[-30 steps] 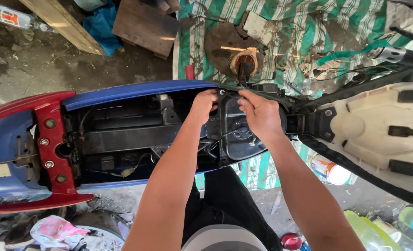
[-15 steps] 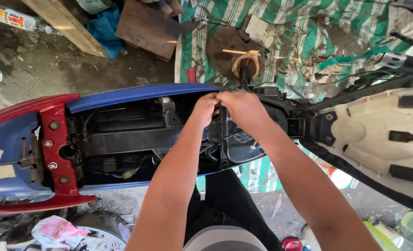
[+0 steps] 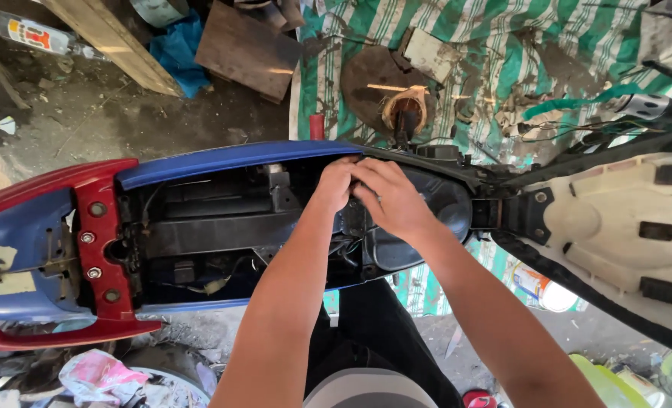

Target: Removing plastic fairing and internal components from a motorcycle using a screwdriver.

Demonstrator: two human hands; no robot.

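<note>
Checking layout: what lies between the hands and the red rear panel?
In the head view, the open underseat frame bay lies between both hands and the red panel.

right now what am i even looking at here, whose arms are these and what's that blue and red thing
The picture comes from a camera worn on a person's head, looking down, so the two bare arms reaching up from the bottom edge are that person's own. The left hand and the right hand meet close together at the far edge of an opened compartment. Their fingers hide whatever small part they work on, so I cannot tell what is held.

The blue and red thing is the body of a motorbike with its seat flipped up to the right, pale underside showing. Wires and black parts show inside. Beyond it, a green striped cloth lies on the dirt ground with scraps; a bottle lies top left.
</note>
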